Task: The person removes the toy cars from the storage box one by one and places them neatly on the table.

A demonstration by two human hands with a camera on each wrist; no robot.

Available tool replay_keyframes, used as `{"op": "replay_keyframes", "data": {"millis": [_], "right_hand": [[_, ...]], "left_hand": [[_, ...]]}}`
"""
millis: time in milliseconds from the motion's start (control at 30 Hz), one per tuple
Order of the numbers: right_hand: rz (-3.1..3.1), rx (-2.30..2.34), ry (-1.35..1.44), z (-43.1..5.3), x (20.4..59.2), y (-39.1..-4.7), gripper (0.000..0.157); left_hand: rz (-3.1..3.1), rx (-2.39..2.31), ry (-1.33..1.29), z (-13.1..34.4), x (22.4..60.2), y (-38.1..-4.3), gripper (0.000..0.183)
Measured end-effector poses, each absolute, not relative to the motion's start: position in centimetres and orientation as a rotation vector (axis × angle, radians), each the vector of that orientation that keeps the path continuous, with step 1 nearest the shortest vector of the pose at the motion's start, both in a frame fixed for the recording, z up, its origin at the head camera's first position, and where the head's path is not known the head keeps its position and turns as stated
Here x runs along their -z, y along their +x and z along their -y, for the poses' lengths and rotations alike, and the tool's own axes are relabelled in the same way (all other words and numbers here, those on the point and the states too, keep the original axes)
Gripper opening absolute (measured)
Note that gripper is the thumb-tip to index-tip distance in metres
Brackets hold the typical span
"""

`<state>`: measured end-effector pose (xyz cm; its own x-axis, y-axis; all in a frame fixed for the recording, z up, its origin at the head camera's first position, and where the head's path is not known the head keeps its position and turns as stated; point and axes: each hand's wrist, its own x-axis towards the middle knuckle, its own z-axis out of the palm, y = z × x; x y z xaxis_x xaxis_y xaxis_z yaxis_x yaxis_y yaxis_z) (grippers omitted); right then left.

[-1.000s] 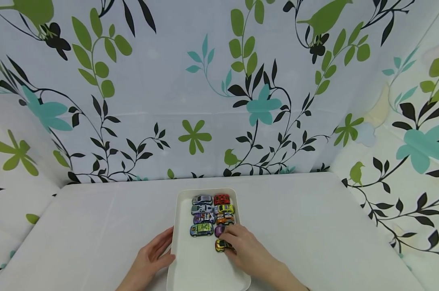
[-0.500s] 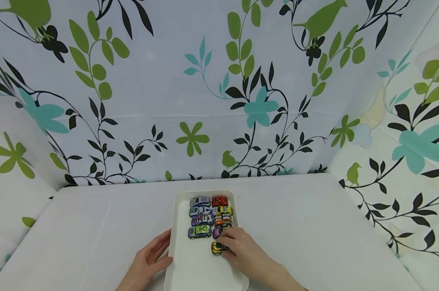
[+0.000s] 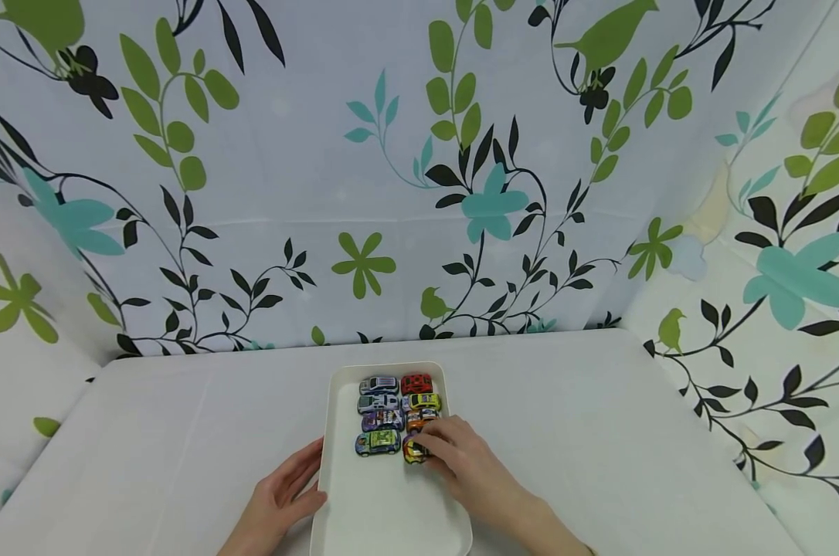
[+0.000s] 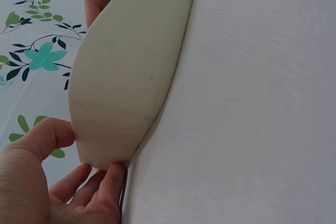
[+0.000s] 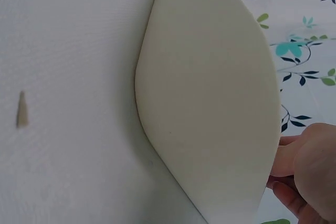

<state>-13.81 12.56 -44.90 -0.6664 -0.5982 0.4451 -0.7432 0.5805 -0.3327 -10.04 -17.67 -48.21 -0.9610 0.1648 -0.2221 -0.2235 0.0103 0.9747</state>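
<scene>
A white tray (image 3: 364, 510) lies on the table, bearing two columns of small toy cars. My left hand (image 3: 277, 494) rests against its left side; in the left wrist view the thumb touches the rim and the fingertips meet the outer wall. With my right hand (image 3: 464, 463) I pinch a yellow-and-black toy car (image 3: 414, 451) at the near end of the right column. Close behind it, a purple car is almost wholly covered by it and my fingers. The orange car (image 3: 419, 419) lies beyond, and a green-and-blue car (image 3: 378, 442) lies to the left.
Farther up the tray sit a red car (image 3: 416, 384), a yellow car (image 3: 421, 401), two grey cars including the far one (image 3: 378, 385), and a purple-and-white car (image 3: 382, 420). White cloth (image 3: 565, 401) covers the table. Leaf-patterned fabric (image 3: 280, 154) stands behind and at the sides.
My right hand has moved the yellow-and-black car away from me, up to the purple car, which was more visible before. My left hand stays at the tray. The head view has shifted slightly.
</scene>
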Motion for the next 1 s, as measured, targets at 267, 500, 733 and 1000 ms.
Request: {"op": "replay_keyframes", "data": {"millis": [267,500,733,1000], "right_hand": [[2.443,-0.750,1.011,-13.9,44.2,-14.7,0.038],[2.422,-0.733,0.957,-15.4,43.9,-15.8,0.038],[2.389,-0.711,0.912,-17.0,44.2,-17.0,0.036],[2.438,-0.654,0.857,-18.5,44.7,-18.0,0.035]], "left_hand": [[-2.015,-2.042,-0.071,17.7,48.3,-10.1,0.070],[-2.019,-2.045,-0.086,17.6,48.3,-10.1,0.069],[-2.014,-2.046,-0.076,17.7,48.4,-10.1,0.069],[-2.006,-2.053,-0.021,17.9,48.6,-9.9,0.069]]}}
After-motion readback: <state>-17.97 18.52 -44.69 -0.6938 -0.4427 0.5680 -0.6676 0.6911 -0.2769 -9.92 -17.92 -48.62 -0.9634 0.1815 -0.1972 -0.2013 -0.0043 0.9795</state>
